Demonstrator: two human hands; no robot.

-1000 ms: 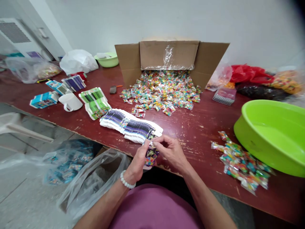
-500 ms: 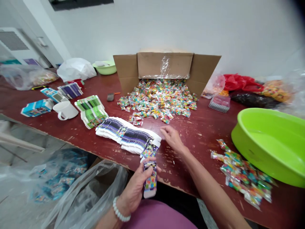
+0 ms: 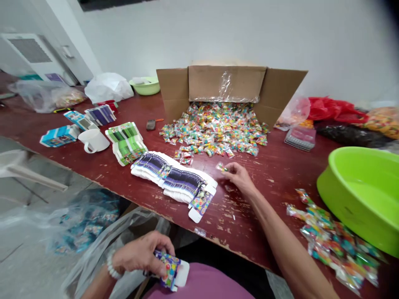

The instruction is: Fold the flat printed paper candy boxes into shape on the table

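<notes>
Moved since the earlier frame: left hand, lower and farther out in front of the purple row of flat boxes; right hand, now with a small candy packet. Nearest: small purple box, in front of the row, pinched between left thumb and fingers, white flap sticking out. Next: packet, just past the row's right end, pinched between right thumb and fingertips. Farther, behind the row: big candy pile, then brown carton. Looks like the picking-up step. Probably calls next for a light, steady pinch and the box's flap end turned toward the packet.
</notes>
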